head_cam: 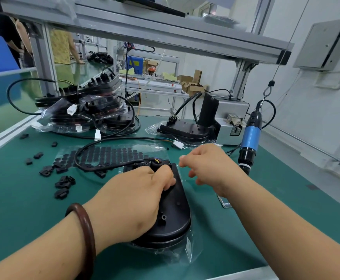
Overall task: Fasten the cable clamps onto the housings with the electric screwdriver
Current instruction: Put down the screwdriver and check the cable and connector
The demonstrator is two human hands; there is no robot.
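My left hand [136,199] presses on the black housing [173,215], fingers curled at its cable end; right hand [207,166] hovers beside it, loosely curled, grasping nothing I can see. The housing lies flat, glossy, near the mat's [23,209] front edge.

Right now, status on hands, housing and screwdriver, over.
Left hand pressing housing. Right hand empty, fingers curled. Electric screwdriver hanging, untouched. Loose clamps left, clear.

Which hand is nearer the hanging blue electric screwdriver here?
The right hand. It hovers just to the left of the electric screwdriver, apart from it. The left hand is farther off, pressing down on the black housing.
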